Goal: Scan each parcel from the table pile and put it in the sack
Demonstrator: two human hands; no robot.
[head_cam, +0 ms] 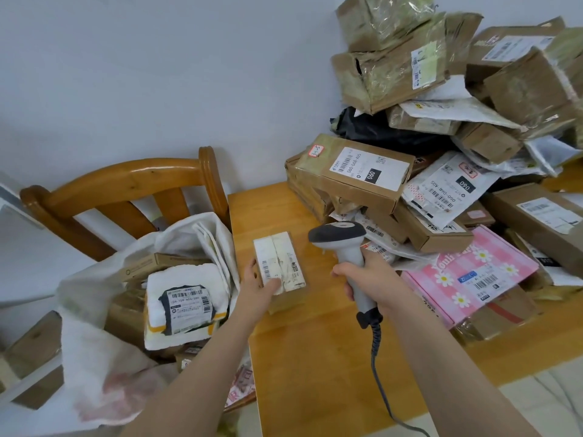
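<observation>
— Hands, nearest?
— My left hand grips the small parcel at lower centre; my right hand wraps the scanner handle beside it.
— Room?
— Bare table strip between the sack, lower left, and the pile, upper right.

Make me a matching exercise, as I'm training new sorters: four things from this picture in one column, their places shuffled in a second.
1. barcode scanner
2. small taped parcel
3. pink daisy box
4. white padded parcel

A. in the sack
B. in the left hand
C. in the right hand
D. in the pile on the table

Pairs: 1-C, 2-B, 3-D, 4-A.
</observation>
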